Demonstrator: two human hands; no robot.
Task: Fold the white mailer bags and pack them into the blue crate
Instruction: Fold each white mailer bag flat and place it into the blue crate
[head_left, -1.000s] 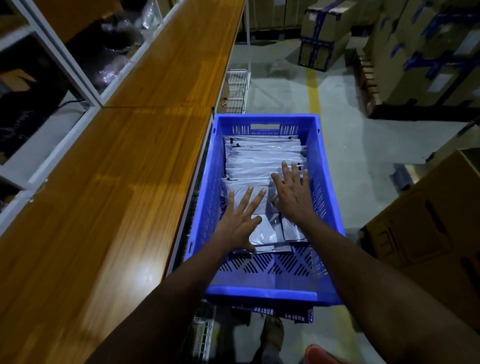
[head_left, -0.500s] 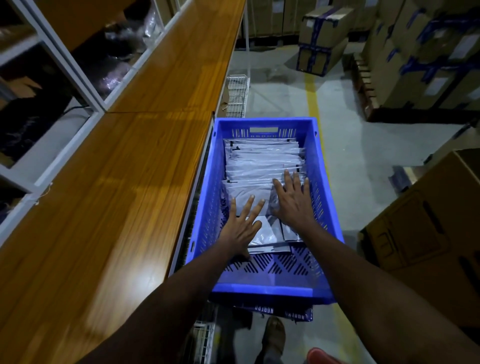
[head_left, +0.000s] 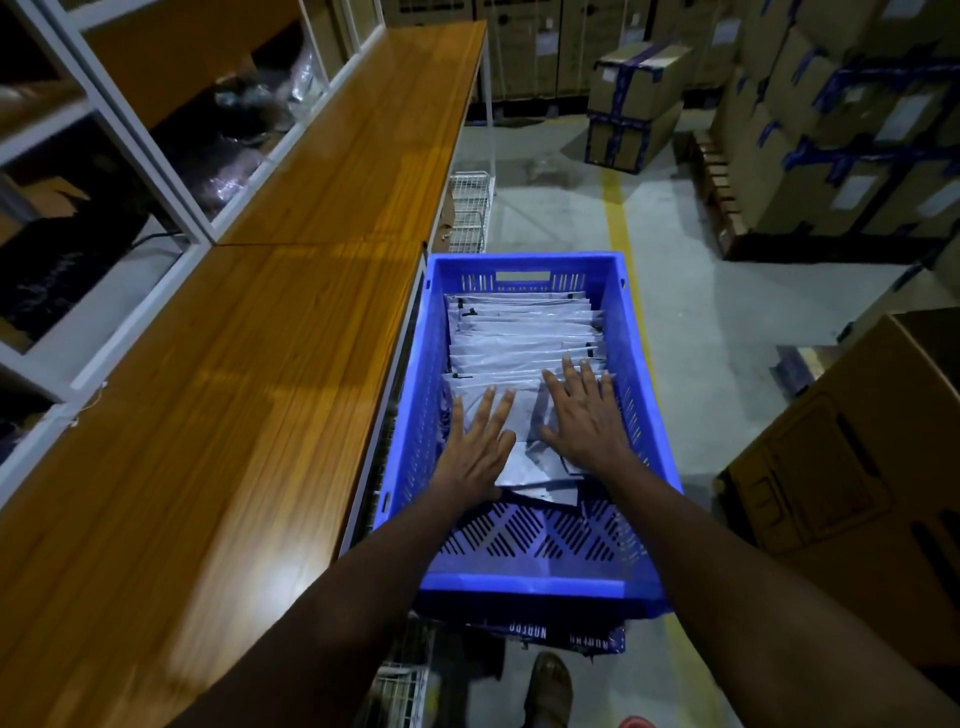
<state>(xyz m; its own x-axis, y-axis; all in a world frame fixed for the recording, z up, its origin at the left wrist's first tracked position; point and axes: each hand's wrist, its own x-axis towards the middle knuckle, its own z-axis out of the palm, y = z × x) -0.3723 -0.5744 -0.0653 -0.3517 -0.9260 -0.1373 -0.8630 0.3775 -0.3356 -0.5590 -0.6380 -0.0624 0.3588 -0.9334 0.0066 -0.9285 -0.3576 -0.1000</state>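
Packing step, not folding: both hands are down inside the blue crate (head_left: 415, 441), palms on the folded white mailer bags (head_left: 519, 332). Left hand (head_left: 475, 452): grip wide, fingers straight and spread, flat on the nearest bag (head_left: 524, 462). Right hand (head_left: 584, 415): same, fingers straight, lying across the front bags just beside the left, nearer the crate's right wall. Neither holds anything, so this is pressing, not pinching. The bags sit as an overlapping row from the far wall back toward the person. The near end of the crate floor is bare slotted plastic. The crate stands just beside the wooden table (head_left: 234, 415), with a cardboard box (head_left: 857, 467) on its other side. My read: the front bag is being seated and flattened against the row. Next move calls for lifting both hands straight out without dragging the slick top bag, then fetching another mailer to fold; I can't see a supply in view. Risk: the front bags slump into the gap once pressure comes off.
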